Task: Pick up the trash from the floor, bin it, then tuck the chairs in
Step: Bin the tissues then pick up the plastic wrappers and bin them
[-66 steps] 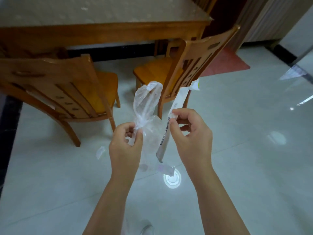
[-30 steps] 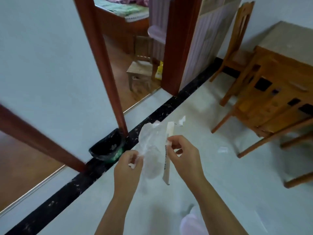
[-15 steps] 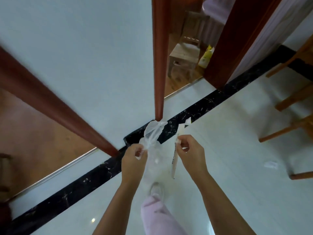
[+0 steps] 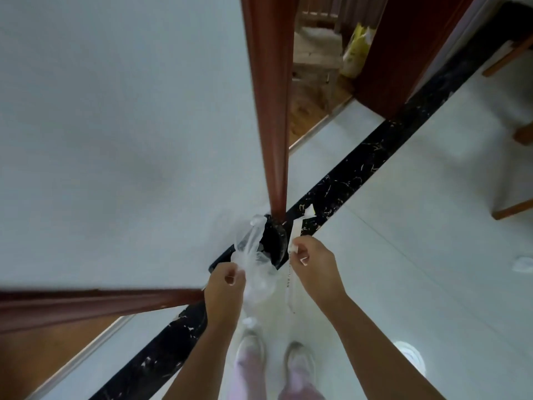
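left hand (image 4: 227, 287) pinching the clear plastic bag (image 4: 253, 267) at its gathered neck, thumb and fingers pressed together on the film. right hand (image 4: 313, 265) pinching the long white paper wrapper (image 4: 291, 272) near its upper part, the rest hanging down loose. both held in the air just above the black bin (image 4: 272, 241), which stands on the floor (image 4: 403, 284) at the foot of the red-brown door post (image 4: 272, 111), against the dark marble strip (image 4: 360, 168) along the wall edge.

probably very light, thin and soft, both pieces; no stiffness, so likely to float or drift sideways when released. bag film looking slippery, better held at the twisted neck where layers bunch. wrapper better held near the middle, to stop swinging. safest to lower close over the bin mouth before opening the fingers.

one more white scrap (image 4: 522, 264) lying on the floor toward the right edge, near the chair legs (image 4: 510, 210); seems still to be collected. chairs only partly visible, tucking not yet done by the look of it.
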### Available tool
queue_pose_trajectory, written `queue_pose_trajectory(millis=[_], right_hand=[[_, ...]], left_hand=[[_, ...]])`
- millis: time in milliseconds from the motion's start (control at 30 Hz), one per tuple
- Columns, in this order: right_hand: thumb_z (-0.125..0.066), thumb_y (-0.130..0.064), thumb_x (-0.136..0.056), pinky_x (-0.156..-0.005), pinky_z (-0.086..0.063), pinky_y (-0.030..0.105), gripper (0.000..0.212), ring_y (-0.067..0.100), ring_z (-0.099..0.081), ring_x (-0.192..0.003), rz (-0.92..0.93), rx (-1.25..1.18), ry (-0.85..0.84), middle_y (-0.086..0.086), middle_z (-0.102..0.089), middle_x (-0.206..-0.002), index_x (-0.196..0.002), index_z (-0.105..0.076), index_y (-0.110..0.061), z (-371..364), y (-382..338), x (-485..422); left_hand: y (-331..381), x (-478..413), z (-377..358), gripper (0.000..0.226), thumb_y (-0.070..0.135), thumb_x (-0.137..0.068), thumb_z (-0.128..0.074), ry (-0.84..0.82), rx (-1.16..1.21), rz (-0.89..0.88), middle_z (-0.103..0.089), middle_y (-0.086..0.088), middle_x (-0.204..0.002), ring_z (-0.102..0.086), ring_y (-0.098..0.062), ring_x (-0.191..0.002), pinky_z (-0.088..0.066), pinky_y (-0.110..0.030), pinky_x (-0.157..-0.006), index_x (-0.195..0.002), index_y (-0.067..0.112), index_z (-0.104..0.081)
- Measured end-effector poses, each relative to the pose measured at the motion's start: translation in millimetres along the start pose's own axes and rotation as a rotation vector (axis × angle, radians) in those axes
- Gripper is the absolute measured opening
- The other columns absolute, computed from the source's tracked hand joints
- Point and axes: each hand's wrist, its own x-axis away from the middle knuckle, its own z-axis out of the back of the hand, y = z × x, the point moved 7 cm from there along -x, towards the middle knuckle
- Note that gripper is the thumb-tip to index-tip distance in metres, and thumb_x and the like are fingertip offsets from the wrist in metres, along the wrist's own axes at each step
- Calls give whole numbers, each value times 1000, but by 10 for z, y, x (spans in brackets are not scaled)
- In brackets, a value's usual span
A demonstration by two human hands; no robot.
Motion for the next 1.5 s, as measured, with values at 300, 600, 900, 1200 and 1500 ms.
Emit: queue_pose_trajectory(millis=[300, 600, 900, 1200, 1500], right_hand=[[-55, -6, -86, -64, -39, 3, 11, 4, -54, -72, -95, 22, -39, -2, -60, -84, -93, -59, -13, -851, 963, -415], [-50, -8, -88, -65, -45, 22, 9, 18, -57, -74, -142, 25, -30, 7, -62, -88, -92, -58, -8, -1515, 1374, -733], [-50, -7, -89, -75, -50, 28, 20, 18, -61, -87, -283, -56, -106, 9, -65, -102, -108, -56, -10, -2079, 1416, -958], [-48, -24, -90, -101, -41, 37, 53, 22, -43, -125, -239, 195, -366, 6, -42, -141, -140, -31, -18, -2132, 1351, -858], [-44, -28, -93, -106, -30, 35, 45, 22, -44, -123, -28, 400, -86, 6, -49, -135, -136, -39, -14, -1095, 619, -520]], left_hand=[[-668, -931, -784, 4, 4, -83, -55, -112, -141, -96, -57, -6, -79, -49, -12, -68, -32, -4, -60, -80, 7, -56], [-1353, -1435, -1119, 14, 13, -85, -59, -168, -263, -30, -56, 2, -90, -54, -15, -83, -31, -18, -67, -98, 6, -61], [-1377, -1187, -647, 17, 10, -84, -63, 17, -148, -100, -62, 1, -96, -58, -13, -88, -40, -22, -74, -101, 12, -63], [-1279, -1089, -532, 20, 10, -84, -63, -12, -228, -177, -61, 1, -95, -56, -14, -86, -37, -13, -70, -104, 11, -63], [-287, -665, -476, 40, 34, -83, -41, -107, -436, -501, -67, -6, -94, -60, -26, -85, -49, -37, -74, -100, 8, -64]])
